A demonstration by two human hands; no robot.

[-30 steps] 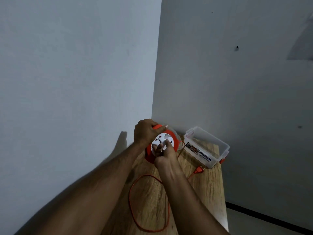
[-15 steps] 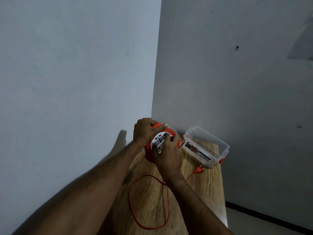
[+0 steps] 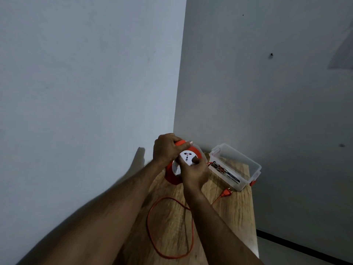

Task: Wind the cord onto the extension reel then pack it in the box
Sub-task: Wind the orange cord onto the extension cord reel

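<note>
Nearest me, the thin orange cord (image 3: 168, 226) loops on the wooden worktop (image 3: 236, 211). My right hand (image 3: 193, 173) pinches the round orange-and-white extension reel (image 3: 186, 157), having swung lower-right across its tilted socket face; my left hand (image 3: 166, 148) clamps its rim. Right of them, the clear plastic box (image 3: 246, 165) lies open.

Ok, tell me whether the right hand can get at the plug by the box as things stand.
Probably yes. The plug lies bare on the table, just right of the right hand; nothing covers it, but that hand must first let go of the reel.
</note>
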